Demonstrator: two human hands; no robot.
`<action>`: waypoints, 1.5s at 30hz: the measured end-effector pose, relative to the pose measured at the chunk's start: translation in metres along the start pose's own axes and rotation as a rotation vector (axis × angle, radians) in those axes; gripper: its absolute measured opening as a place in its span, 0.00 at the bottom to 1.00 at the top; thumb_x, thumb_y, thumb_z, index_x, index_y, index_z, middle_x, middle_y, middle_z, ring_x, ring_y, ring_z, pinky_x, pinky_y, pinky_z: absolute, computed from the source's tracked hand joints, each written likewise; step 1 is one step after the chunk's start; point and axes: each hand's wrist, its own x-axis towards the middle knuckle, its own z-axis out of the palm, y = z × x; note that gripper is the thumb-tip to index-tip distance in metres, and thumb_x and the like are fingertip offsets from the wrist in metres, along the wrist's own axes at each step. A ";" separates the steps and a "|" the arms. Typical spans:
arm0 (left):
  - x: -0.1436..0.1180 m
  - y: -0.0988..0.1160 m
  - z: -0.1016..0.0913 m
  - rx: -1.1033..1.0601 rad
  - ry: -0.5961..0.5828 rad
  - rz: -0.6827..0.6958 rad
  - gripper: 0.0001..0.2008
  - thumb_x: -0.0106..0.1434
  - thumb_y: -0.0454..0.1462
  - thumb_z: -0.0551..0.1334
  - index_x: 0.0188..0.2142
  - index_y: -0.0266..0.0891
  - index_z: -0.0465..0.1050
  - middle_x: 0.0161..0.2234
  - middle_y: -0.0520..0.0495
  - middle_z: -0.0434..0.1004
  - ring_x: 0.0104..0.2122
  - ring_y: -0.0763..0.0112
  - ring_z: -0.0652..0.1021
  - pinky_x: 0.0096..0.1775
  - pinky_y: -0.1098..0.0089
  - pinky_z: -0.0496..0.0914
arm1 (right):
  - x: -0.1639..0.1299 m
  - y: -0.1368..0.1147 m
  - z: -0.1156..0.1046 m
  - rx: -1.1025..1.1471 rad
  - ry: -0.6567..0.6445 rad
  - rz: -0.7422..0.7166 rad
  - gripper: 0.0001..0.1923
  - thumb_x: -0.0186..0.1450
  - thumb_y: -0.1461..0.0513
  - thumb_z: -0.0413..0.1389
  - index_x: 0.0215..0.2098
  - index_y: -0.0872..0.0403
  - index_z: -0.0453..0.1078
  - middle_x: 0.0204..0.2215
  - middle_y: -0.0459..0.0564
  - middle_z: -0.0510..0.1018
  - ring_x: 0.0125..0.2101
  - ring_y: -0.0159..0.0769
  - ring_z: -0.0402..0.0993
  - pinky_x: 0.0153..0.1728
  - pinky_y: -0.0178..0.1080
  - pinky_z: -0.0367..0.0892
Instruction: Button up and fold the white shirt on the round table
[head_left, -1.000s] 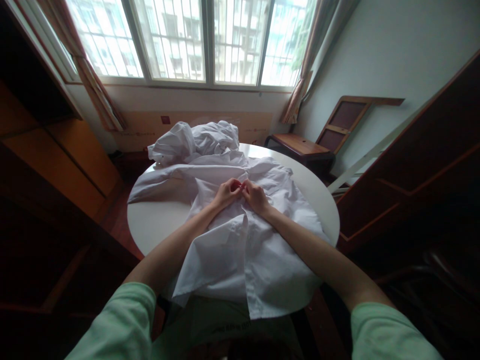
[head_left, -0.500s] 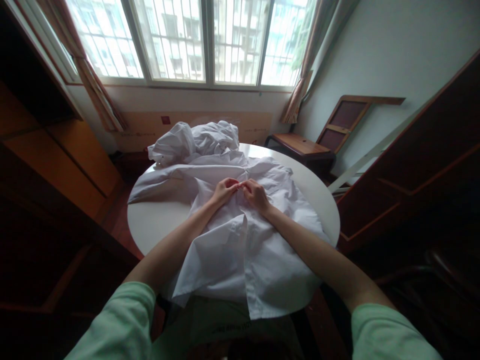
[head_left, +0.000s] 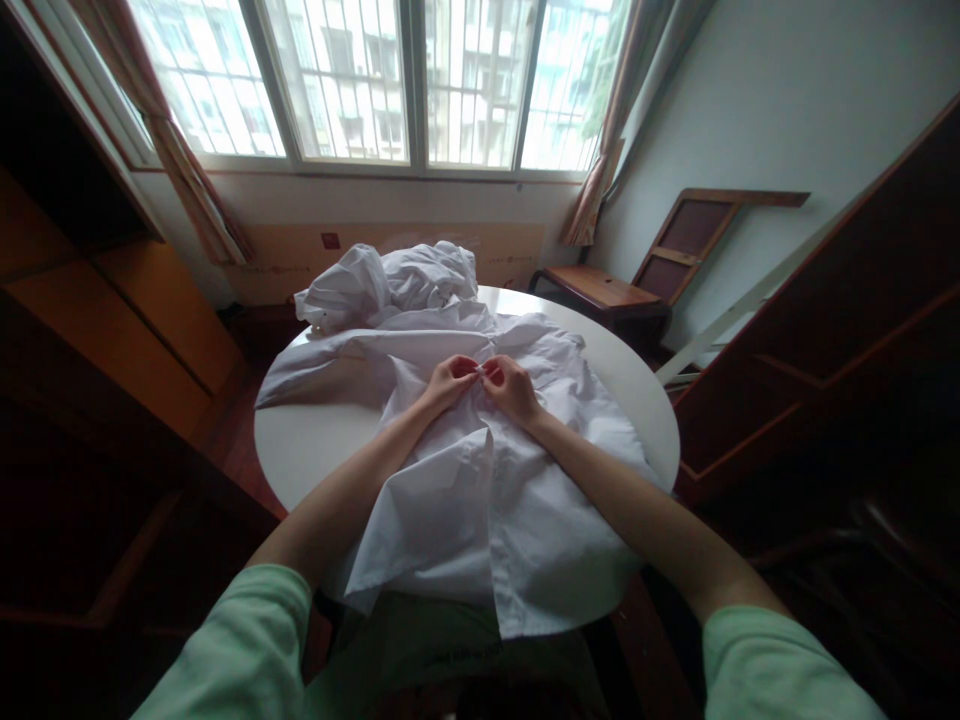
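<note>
Sleeves: two pale green sleeves fill the lower corners of the frame; the bare forearms run from them up toward the centre.
Shirt: a white shirt point(head_left: 480, 480) lies spread on the worktop, its hem hanging over the near edge at the lower centre and its collar end toward the window. Its long axis runs from the bottom of the frame up to the middle, and the front opening follows this same line.
Left hand: the left hand point(head_left: 450, 380) rests on the shirt just left of the opening, fingers curled and pressed together, pinching the left edge of the cloth.
Right hand: the right hand point(head_left: 511, 385) sits just right of the opening, also curled, pinching the right edge.
Key relation: both hands meet at one spot on the opening, fingertips touching or almost touching; the shirt lies directly under them, and neither hand is clearly nearer. What small thing is between the fingertips, I cannot tell.
Worktop: a round white worktop point(head_left: 315, 450) carries everything.
Second cloth: a crumpled white cloth pile point(head_left: 390, 275) lies behind the hands, at the far rim.
Chair: a wooden chair point(head_left: 607, 290) stands at the right, beyond the worktop.
Window: a barred window point(head_left: 390, 80) crosses the top of the frame.
</note>
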 end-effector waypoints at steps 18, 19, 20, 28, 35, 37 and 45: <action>0.000 -0.002 0.002 0.034 -0.003 0.029 0.09 0.47 0.35 0.66 0.29 0.36 0.71 0.27 0.50 0.75 0.28 0.74 0.74 0.32 0.73 0.68 | 0.003 0.002 0.000 0.144 -0.050 0.191 0.07 0.53 0.68 0.52 0.30 0.53 0.63 0.25 0.44 0.73 0.26 0.31 0.69 0.30 0.35 0.66; 0.000 -0.002 0.002 0.040 0.001 0.032 0.09 0.47 0.34 0.66 0.29 0.36 0.71 0.27 0.50 0.75 0.28 0.74 0.74 0.32 0.74 0.68 | 0.003 0.003 0.000 0.155 -0.051 0.209 0.07 0.52 0.68 0.52 0.30 0.53 0.63 0.25 0.44 0.73 0.26 0.31 0.69 0.30 0.35 0.66; 0.000 -0.001 0.002 0.047 0.006 0.034 0.08 0.47 0.34 0.65 0.29 0.36 0.71 0.27 0.50 0.75 0.28 0.74 0.74 0.32 0.74 0.68 | 0.003 0.004 0.001 0.168 -0.055 0.225 0.07 0.52 0.68 0.52 0.29 0.53 0.63 0.24 0.43 0.72 0.25 0.31 0.69 0.29 0.35 0.66; -0.002 0.002 0.002 0.122 0.039 0.044 0.04 0.49 0.29 0.61 0.26 0.37 0.70 0.25 0.53 0.73 0.27 0.76 0.72 0.32 0.74 0.67 | 0.004 0.000 0.000 0.229 -0.113 0.319 0.06 0.52 0.68 0.50 0.29 0.53 0.62 0.22 0.42 0.71 0.19 0.29 0.67 0.23 0.34 0.64; -0.002 0.003 0.003 0.186 0.083 0.057 0.06 0.49 0.27 0.60 0.25 0.38 0.69 0.24 0.54 0.71 0.26 0.76 0.71 0.33 0.74 0.66 | 0.005 -0.002 0.000 0.337 -0.137 0.375 0.04 0.54 0.66 0.51 0.28 0.52 0.60 0.19 0.39 0.69 0.16 0.27 0.65 0.20 0.32 0.61; -0.002 0.004 0.003 0.207 0.096 0.055 0.06 0.49 0.27 0.60 0.24 0.39 0.69 0.24 0.55 0.71 0.27 0.76 0.71 0.33 0.74 0.66 | 0.005 -0.001 0.000 0.364 -0.153 0.389 0.04 0.54 0.65 0.52 0.28 0.52 0.60 0.18 0.39 0.68 0.16 0.27 0.65 0.20 0.32 0.61; -0.003 0.007 0.001 0.241 0.090 0.033 0.03 0.50 0.32 0.63 0.26 0.38 0.69 0.25 0.54 0.72 0.28 0.74 0.71 0.33 0.73 0.66 | 0.006 -0.001 -0.005 0.669 -0.200 0.538 0.10 0.50 0.61 0.58 0.27 0.53 0.60 0.16 0.36 0.65 0.16 0.25 0.61 0.20 0.31 0.57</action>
